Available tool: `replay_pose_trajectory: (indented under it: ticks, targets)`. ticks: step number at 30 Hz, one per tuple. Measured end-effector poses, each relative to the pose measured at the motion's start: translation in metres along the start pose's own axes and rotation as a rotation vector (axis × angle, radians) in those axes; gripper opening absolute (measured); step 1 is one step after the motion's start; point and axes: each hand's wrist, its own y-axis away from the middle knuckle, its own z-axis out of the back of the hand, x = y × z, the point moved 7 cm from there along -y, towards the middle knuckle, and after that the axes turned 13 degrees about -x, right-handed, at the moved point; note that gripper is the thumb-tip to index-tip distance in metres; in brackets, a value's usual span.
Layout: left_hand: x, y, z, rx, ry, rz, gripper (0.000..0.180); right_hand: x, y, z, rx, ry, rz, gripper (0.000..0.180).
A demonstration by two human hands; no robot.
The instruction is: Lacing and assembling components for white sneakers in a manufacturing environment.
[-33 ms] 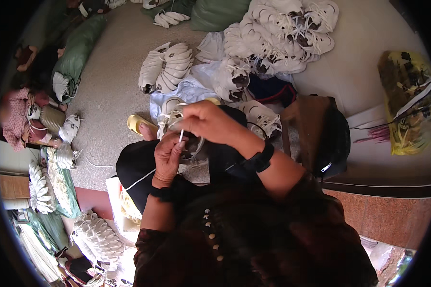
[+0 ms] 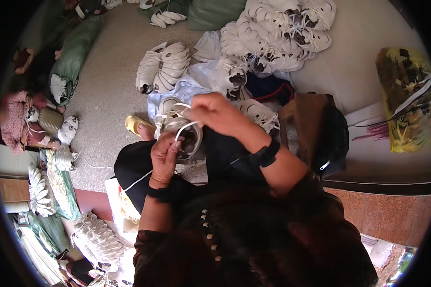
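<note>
A white shoe [image 2: 169, 105] with a dark inside is held up between my knees, its toe pointing away from me. My left hand [image 2: 164, 157] is closed at the near end of its opening, thumb and finger pinching a white shoelace [image 2: 181, 130]. From that pinch the lace arcs up to the right. Over the right side of the shoe, my right hand [image 2: 215, 114] has its fingers closed on the lace. Another stretch of lace loops near those fingertips. My right hand partly covers the shoe's upper right side.
Piled white shoes [image 2: 277, 38] lie ahead to the right, and fanned white shoes [image 2: 163, 67] ahead on the floor. Right of my leg stand a wooden stool [image 2: 311, 119] and a black bag [image 2: 333, 138]. At far left a co-worker in a pink patterned top [image 2: 17, 119] handles shoes.
My right hand has moved slightly up and away from my left, and a curved length of lace now shows between them. My left hand stays at the shoe, still pinching.
</note>
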Motion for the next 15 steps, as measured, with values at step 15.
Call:
replay_pose_trajectory:
  ticks: [15]
  targets:
    - [-0.006,-0.006,-0.013,-0.074,-0.163,-0.057,0.018,-0.242,0.193,0.17,0.122,1.283,-0.453,0.02]
